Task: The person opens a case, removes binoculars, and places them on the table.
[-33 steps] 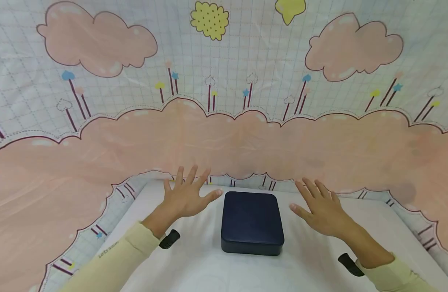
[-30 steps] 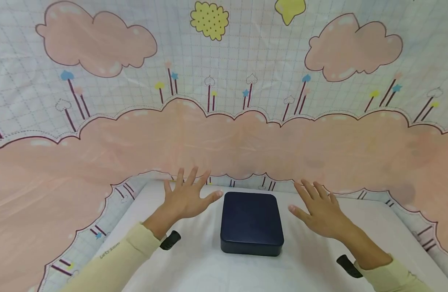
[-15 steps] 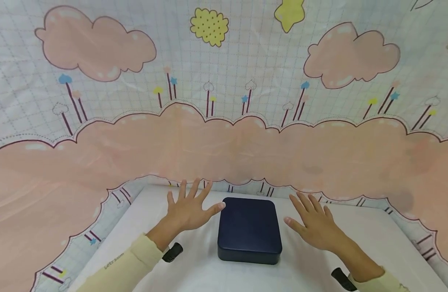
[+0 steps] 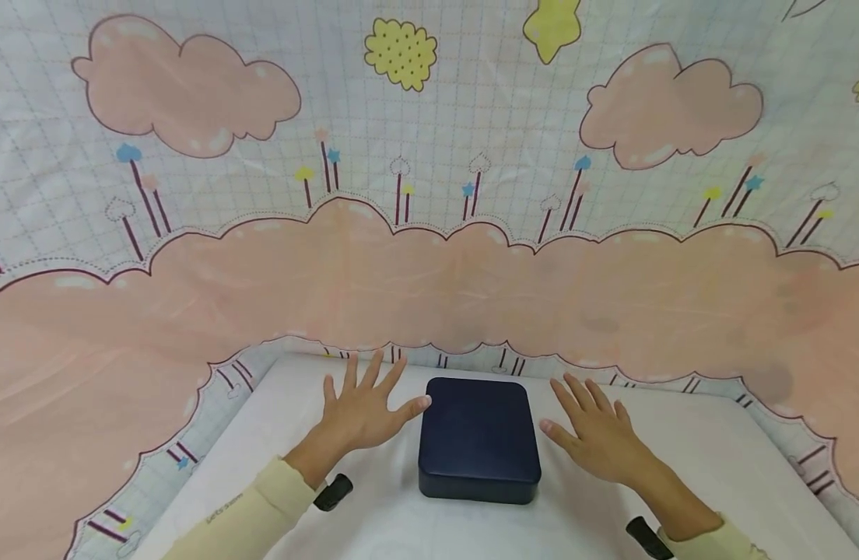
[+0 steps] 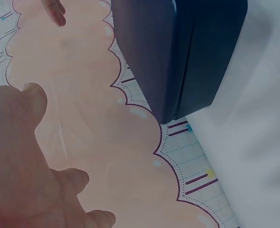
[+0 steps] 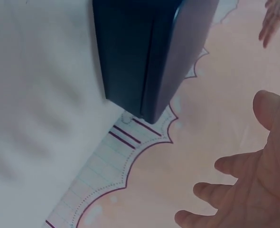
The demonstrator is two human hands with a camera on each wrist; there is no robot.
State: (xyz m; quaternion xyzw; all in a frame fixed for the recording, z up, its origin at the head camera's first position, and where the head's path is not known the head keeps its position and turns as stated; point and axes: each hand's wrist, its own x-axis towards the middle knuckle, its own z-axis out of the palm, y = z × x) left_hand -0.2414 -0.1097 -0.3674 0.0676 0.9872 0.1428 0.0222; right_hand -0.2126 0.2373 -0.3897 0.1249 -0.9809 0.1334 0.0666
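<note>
A dark navy box (image 4: pixel 480 435) with rounded corners and a smooth flat lid lies on the white tabletop (image 4: pixel 387 521). On its left side my left hand (image 4: pixel 362 412) is held over the table, fingers spread, with the thumb tip overlapping the box's upper left edge in the head view. My right hand (image 4: pixel 601 435) is raised on the other side, fingers straight, its thumb pointing toward the box across a small gap. Neither hand holds anything. Both wrist views show a thin seam around the side of the box (image 5: pixel 211 52), where lid and base meet.
A cloth (image 4: pixel 471 288) printed with peach clouds and stars hangs behind the table and shows along its far and side edges. A black strap piece (image 4: pixel 334 491) sticks out at the left wrist, and another black strap piece (image 4: pixel 648 537) at the right.
Both hands have shifted slightly inward, the right one closer to the box. The whole head view has tilted a little, so the scene sits lower. The box keeps its place on the table.
</note>
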